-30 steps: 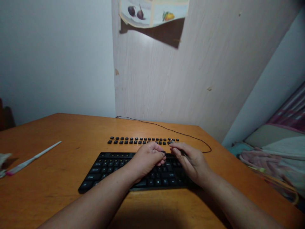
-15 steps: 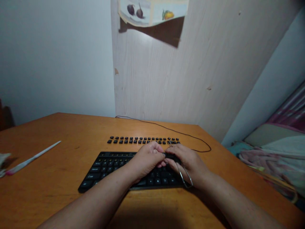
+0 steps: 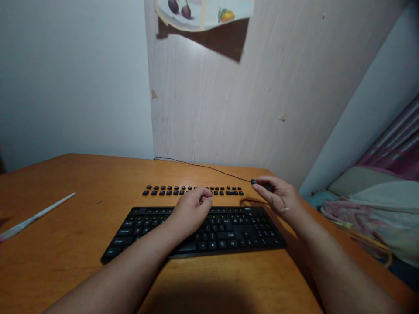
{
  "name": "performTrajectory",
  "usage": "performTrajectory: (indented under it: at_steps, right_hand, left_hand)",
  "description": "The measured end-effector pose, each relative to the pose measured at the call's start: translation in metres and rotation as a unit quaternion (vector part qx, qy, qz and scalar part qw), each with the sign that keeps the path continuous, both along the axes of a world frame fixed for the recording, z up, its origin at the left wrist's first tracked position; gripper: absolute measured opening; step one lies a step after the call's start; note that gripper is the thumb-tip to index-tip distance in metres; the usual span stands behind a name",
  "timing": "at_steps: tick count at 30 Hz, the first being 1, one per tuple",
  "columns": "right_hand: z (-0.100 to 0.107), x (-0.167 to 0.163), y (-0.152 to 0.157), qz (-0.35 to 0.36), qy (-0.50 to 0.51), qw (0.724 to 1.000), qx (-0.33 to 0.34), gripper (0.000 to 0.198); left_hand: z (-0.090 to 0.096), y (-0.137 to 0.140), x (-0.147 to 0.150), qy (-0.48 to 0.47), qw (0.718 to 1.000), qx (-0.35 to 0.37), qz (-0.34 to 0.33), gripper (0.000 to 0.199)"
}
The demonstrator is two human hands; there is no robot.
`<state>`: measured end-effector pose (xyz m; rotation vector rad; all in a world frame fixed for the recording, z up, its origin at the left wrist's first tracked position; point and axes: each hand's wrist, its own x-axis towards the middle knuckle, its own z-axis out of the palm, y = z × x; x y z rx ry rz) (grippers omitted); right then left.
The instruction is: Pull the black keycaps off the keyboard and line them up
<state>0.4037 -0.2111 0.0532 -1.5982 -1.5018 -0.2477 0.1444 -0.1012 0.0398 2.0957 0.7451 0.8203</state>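
Note:
A black keyboard (image 3: 240,233) lies on the wooden desk, with some keycaps off its upper right part. My left hand (image 3: 193,209) rests over its middle, fingers curled in and thumb against them, with nothing showing between them. Beyond the keyboard's right end, my right hand (image 3: 278,194) is raised and pinches a small black keycap (image 3: 254,182) between thumb and fingertips. A thin wire loop (image 3: 284,206) and a dark piece show at its palm, likely a keycap puller. Loose keycaps (image 3: 163,192) stand in two rows behind the keyboard, partly hidden by my left hand.
A black cable (image 3: 203,165) runs across the back of the desk (image 3: 108,179) and passes behind my right hand. A long white pointed stick (image 3: 42,213) lies at the left. The wall panel (image 3: 209,109) rises behind; bedding (image 3: 356,205) is at the right.
My right hand has moved right and away from my left hand, off the keyboard, carrying the keycap. My left hand stays over the keyboard. The view has shifted slightly.

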Motion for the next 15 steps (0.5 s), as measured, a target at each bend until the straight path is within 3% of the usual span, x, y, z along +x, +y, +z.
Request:
performTrajectory:
  at_steps: [2,5,10,15]
  right_hand:
    - [-0.005,0.022,0.002,-0.011,0.06,0.998,-0.014,0.031]
    - [-0.015,0.04,0.006,-0.007,0.103,0.993,-0.058,0.035]
    - [-0.027,0.049,0.016,-0.006,0.092,0.986,-0.139,0.035]
    - [-0.028,0.059,0.034,-0.011,0.07,0.982,-0.173,0.028]
  left_hand:
    - [-0.003,0.007,-0.004,0.059,0.994,0.084,0.026,0.023]
    - [-0.009,0.012,-0.007,0.13,0.98,0.148,0.033,0.03]
    - [-0.011,0.008,-0.008,0.201,0.961,0.19,-0.003,0.032]
    - [-0.007,0.004,-0.009,0.23,0.951,0.205,-0.01,0.034]
